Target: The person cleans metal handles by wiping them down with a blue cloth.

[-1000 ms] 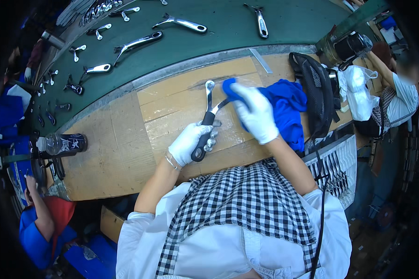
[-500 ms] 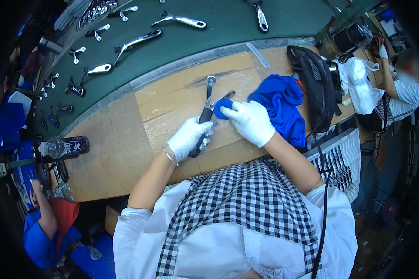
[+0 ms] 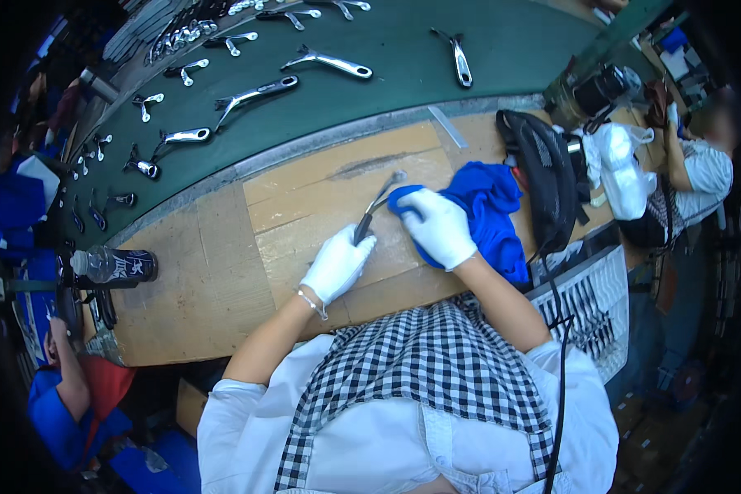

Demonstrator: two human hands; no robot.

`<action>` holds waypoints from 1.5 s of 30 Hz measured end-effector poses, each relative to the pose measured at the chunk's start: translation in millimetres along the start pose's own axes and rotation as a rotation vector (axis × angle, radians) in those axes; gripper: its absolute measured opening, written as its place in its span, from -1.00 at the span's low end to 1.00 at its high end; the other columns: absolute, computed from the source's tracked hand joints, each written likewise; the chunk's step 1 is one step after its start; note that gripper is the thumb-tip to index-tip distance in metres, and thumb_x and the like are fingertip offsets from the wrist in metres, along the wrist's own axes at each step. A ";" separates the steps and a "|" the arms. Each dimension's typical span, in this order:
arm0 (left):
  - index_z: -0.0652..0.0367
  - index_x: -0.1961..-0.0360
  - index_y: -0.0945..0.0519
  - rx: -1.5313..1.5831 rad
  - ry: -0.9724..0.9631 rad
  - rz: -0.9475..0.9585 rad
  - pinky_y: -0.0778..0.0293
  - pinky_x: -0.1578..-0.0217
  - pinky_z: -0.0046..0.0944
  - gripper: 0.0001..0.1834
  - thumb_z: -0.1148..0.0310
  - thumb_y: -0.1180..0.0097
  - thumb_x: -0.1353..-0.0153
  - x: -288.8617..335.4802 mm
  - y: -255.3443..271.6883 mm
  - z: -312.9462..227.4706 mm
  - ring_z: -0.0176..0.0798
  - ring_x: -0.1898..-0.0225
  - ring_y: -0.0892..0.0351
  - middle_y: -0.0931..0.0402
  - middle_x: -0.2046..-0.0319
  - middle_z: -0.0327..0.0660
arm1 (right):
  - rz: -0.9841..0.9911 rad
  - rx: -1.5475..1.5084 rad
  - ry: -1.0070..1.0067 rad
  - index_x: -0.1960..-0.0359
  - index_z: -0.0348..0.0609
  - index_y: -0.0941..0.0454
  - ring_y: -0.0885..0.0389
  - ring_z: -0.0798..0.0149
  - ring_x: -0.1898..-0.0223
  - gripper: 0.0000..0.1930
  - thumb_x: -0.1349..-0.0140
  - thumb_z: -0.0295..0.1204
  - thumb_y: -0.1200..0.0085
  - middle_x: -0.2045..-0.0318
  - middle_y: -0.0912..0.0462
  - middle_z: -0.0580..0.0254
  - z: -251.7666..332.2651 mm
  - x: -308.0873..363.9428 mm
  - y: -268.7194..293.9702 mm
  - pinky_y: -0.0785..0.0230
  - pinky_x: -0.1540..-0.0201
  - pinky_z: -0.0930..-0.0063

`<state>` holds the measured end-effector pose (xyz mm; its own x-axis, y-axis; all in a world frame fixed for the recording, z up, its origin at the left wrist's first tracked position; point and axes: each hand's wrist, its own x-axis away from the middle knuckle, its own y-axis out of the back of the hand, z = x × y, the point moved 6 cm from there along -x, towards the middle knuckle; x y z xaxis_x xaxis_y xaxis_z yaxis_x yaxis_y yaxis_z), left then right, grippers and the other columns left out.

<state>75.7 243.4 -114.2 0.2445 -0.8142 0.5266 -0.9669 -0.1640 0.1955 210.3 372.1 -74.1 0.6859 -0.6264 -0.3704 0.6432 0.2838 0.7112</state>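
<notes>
One co-worker (image 3: 66, 395) at far left, blue and red clothing. One bottle (image 3: 103, 265), clear with a dark label, on its side at the left end of the cardboard (image 3: 189, 272). Beyond that, the green surface (image 3: 407, 49): I count four long bright-handled tools (image 3: 342, 64), plus smaller ones at upper left, too packed and blurred to count.

My left hand (image 3: 337, 265), white glove, one bracelet (image 3: 313, 303) at the wrist, is closed round the black handle of one tool (image 3: 369, 216). Tool is over the middle of the cardboard, forked metal end pointing away from me, two prongs.

My right hand (image 3: 443, 230), also gloved, pinches one blue pad (image 3: 403, 196) up against the right prong. Just right of it: one heap of blue cloth (image 3: 487, 198); can't tell if pad and heap join. One flat strip (image 3: 447, 127) above.

Further right: one black mesh bag (image 3: 543, 177), one white tray (image 3: 611, 267) of parts below table level (count unclear), one white plastic bag (image 3: 622, 165), one co-worker (image 3: 708, 169) in a pale shirt.
</notes>
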 end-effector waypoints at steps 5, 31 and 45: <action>0.19 0.22 -0.60 -0.677 -0.299 -0.409 -0.52 0.18 0.04 -0.66 0.11 -0.24 -0.23 12.0 26.0 -24.5 0.10 0.23 -0.62 -0.58 0.31 0.00 | -0.002 -0.247 -0.264 -0.09 -0.23 -0.55 -0.71 -0.03 0.03 -0.61 -0.21 -0.41 -0.18 0.08 -0.71 -0.09 -14.2 -10.5 20.3 -0.54 -0.03 0.26; 0.30 -0.40 -0.27 0.131 -0.486 -0.206 -0.49 0.20 -0.20 -0.24 0.02 -0.15 -0.36 -157.6 55.2 -134.2 -0.28 0.30 -0.50 -0.55 0.26 -0.16 | 0.067 0.536 -0.032 0.11 -0.03 -0.57 -0.63 0.06 0.43 -0.74 -0.15 -0.34 -0.18 0.44 -0.56 0.13 -22.9 -4.2 22.5 -0.46 0.42 0.16; 0.06 0.12 -0.61 -0.928 -0.596 -0.476 -0.54 0.17 0.09 -0.59 -0.05 -0.16 -0.26 -136.0 62.5 -136.3 0.14 0.22 -0.63 -0.59 0.31 0.05 | -0.031 0.565 0.046 0.13 -0.03 -0.57 -0.59 0.14 0.44 -0.73 -0.10 -0.35 -0.20 0.50 -0.51 0.20 -18.9 0.9 19.2 -0.40 0.40 0.22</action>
<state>-8.1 419.8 -60.8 0.2545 -0.9505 -0.1781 -0.3079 -0.2543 0.9168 229.6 390.8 -72.1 0.6921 -0.5923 -0.4125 0.3893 -0.1749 0.9043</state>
